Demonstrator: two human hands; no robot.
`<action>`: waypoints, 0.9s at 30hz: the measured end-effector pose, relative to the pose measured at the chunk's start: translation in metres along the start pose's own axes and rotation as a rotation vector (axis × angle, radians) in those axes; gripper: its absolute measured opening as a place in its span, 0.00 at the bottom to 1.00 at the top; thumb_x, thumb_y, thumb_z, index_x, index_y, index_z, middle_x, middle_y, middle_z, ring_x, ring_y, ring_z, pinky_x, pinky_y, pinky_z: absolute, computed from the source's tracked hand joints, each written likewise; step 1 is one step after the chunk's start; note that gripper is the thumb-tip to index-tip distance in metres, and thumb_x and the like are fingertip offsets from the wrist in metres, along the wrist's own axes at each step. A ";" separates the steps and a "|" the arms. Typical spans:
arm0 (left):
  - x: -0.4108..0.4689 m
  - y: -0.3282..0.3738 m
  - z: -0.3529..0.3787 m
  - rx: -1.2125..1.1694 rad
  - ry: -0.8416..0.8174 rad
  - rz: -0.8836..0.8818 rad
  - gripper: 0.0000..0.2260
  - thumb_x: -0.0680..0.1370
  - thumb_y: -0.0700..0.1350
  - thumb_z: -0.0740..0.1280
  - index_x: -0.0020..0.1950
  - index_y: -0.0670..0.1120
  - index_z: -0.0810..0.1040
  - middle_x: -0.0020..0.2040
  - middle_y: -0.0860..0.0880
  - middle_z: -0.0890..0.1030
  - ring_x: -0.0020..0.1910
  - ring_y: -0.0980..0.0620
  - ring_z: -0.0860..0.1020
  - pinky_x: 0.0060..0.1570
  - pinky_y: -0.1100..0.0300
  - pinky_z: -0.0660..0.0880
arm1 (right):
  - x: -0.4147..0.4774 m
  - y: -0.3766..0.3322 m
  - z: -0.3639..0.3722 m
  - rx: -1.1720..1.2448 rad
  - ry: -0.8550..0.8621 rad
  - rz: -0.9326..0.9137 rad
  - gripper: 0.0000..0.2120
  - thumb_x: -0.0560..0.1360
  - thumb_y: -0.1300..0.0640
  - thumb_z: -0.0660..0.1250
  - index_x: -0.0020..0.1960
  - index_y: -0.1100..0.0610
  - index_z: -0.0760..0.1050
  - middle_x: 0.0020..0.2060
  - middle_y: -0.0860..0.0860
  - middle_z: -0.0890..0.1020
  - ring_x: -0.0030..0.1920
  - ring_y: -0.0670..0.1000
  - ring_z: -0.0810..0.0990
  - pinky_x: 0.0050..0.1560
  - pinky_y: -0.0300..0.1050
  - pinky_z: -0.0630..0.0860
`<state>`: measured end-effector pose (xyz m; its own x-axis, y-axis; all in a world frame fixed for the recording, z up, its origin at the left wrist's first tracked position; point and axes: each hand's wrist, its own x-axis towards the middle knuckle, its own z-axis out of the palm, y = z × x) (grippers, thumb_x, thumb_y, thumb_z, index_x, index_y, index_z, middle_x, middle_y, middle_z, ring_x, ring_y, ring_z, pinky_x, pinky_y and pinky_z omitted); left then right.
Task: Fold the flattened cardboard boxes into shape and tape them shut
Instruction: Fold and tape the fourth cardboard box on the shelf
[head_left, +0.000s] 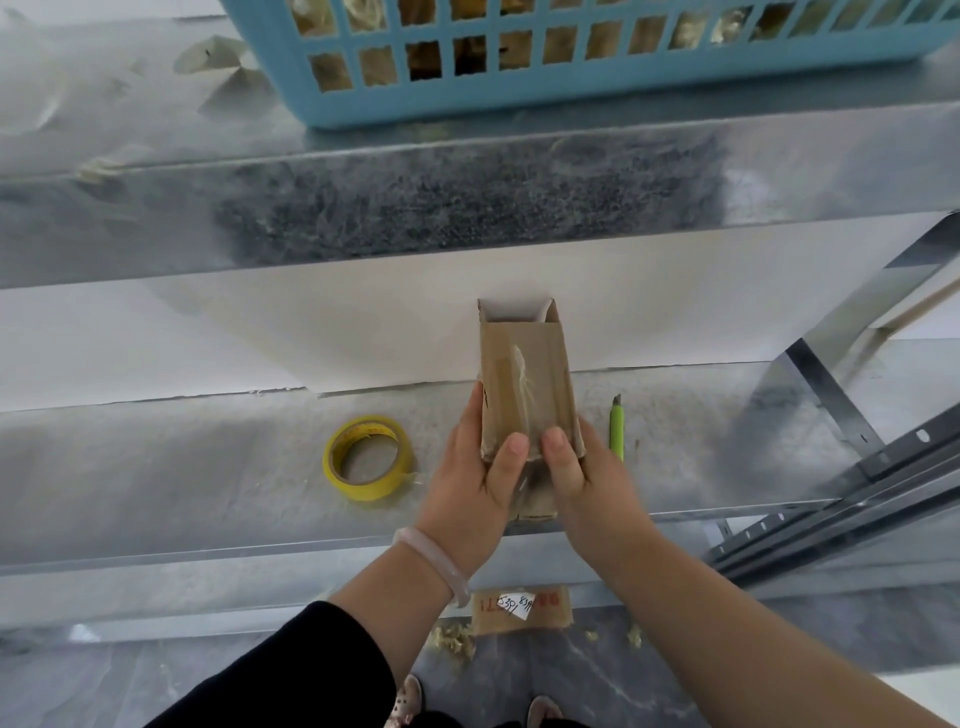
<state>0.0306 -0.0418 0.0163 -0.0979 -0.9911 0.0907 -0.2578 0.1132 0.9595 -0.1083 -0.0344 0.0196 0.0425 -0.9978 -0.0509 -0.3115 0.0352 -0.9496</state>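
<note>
— While both hands are gripping that cardboard box, how far along is the job looking?

— Partway, I'd judge. The box is already standing open as a squared tube, and a strip of clear tape is running along its upward face. The near end, between the palms, is looking folded in, but the hands are hiding most of it, so I can't tell whether it is taped. The far end, pointing away from the hands, is gaping with its flaps sticking out. Closing and taping that end is what seems to be remaining.

— And how are the hands sitting?

— The left hand is wrapping the box's left side, thumb pressing on top. The right hand is mirroring it, its thumb lying just beside the other. Both are curling firmly round the box over the metal bench; whether the box is resting on it, I can't tell.

— Tools?

— A yellow tape roll is lying flat just left of the left hand, and a green cutter just right of the right hand. Neither is being touched.

— Anything in the containers?

— The box is showing nothing inside through its open end. Well beyond the hands, on a higher shelf, a blue basket is holding tan, crumpled-looking stuff that I can't identify. Below the wrists, a labelled cardboard piece is lying on the floor.
</note>
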 end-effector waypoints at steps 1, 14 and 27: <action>0.000 -0.003 -0.002 0.105 0.008 0.033 0.35 0.76 0.67 0.58 0.78 0.54 0.54 0.71 0.50 0.71 0.69 0.51 0.70 0.65 0.45 0.70 | 0.000 0.002 -0.002 -0.049 -0.008 -0.031 0.24 0.78 0.32 0.52 0.67 0.43 0.70 0.49 0.36 0.81 0.51 0.37 0.80 0.54 0.41 0.79; -0.003 -0.020 -0.021 0.223 -0.093 0.230 0.30 0.78 0.67 0.52 0.77 0.61 0.48 0.77 0.53 0.60 0.75 0.54 0.62 0.73 0.52 0.62 | 0.000 0.010 -0.011 0.314 -0.135 0.216 0.38 0.71 0.30 0.53 0.78 0.42 0.57 0.68 0.35 0.70 0.72 0.42 0.66 0.76 0.47 0.60; -0.004 0.011 -0.031 0.167 -0.007 0.137 0.30 0.74 0.64 0.62 0.73 0.57 0.58 0.65 0.65 0.71 0.65 0.64 0.71 0.61 0.68 0.69 | 0.005 -0.015 -0.016 0.270 -0.155 0.203 0.28 0.71 0.24 0.48 0.69 0.28 0.59 0.64 0.26 0.66 0.63 0.27 0.64 0.68 0.34 0.60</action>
<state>0.0577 -0.0384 0.0349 -0.1498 -0.9652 0.2144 -0.3976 0.2574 0.8807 -0.1189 -0.0410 0.0382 0.1551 -0.9495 -0.2729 -0.0676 0.2654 -0.9618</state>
